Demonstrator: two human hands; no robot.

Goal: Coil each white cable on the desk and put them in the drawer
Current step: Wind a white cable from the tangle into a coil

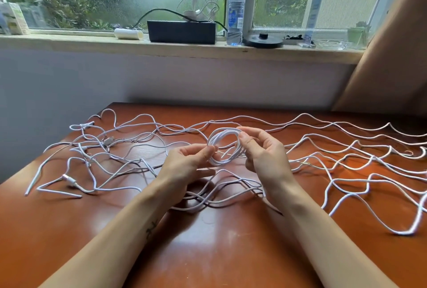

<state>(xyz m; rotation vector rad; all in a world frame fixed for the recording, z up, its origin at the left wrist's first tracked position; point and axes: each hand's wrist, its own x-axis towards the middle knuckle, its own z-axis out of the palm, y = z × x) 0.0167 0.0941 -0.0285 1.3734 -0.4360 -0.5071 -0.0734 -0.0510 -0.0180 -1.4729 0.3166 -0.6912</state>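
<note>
A small round coil of white cable (219, 161) is held up over the middle of the brown desk (208, 246). My left hand (187, 165) pinches the coil's lower left side between thumb and fingers. My right hand (265, 151) pinches its upper right side. Several loose white cables (346, 160) sprawl in wavy lines across the whole desk, tangled at the left (104, 149), with a plug end (69, 180) near the left edge. More cable lies under my wrists (219, 197). No drawer is in view.
Behind the desk a windowsill carries a black box (181, 31), a water bottle (235, 10), a white roll (128, 33), a black round lid (263, 40) and a small plant pot (355, 33). A brown curtain (392, 56) hangs at the right.
</note>
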